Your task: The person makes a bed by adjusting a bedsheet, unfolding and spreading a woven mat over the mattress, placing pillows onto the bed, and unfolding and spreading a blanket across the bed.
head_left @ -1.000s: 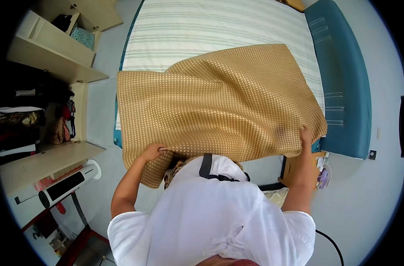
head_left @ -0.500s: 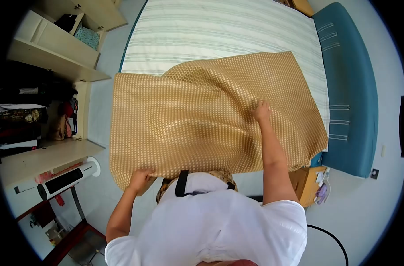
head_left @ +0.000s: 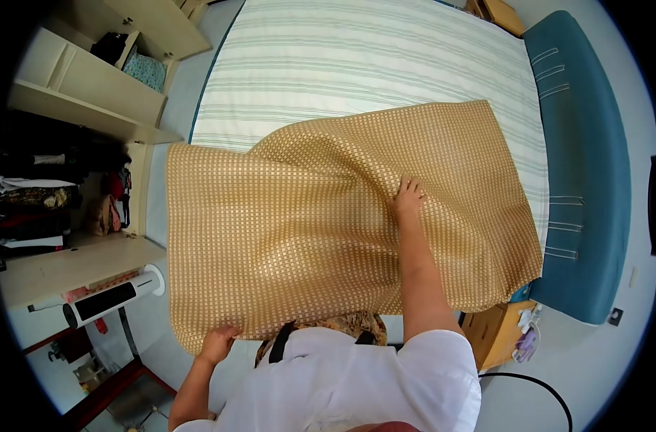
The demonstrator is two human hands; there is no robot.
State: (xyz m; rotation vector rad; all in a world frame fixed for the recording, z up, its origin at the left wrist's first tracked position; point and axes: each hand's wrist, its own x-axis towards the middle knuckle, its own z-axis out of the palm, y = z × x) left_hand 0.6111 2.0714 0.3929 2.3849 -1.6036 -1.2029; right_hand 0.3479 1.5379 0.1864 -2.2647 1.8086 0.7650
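Observation:
A tan woven sleeping mat (head_left: pixel 284 216) lies wrinkled over the near part of the bed, with a raised fold across its middle. Its near side hangs past the bed toward my body. At the near left corner, my left hand (head_left: pixel 218 344) is closed around the mat's edge. My right hand (head_left: pixel 408 196) rests on top of the mat beside the fold, fingers spread. Beyond the mat shows the bed's white sheet with green stripes (head_left: pixel 342 65).
A blue padded headboard (head_left: pixel 587 173) stands at the right, with a wooden nightstand (head_left: pixel 490 335) below it. Open wardrobe doors (head_left: pixel 83 266) and hanging clothes (head_left: pixel 39 187) are at the left. A white tower fan (head_left: pixel 112 299) is near the lower left.
The mat's left part has shifted left and toward me. My left hand has moved down with the edge; my right hand has slid slightly left, its fingers now more spread.

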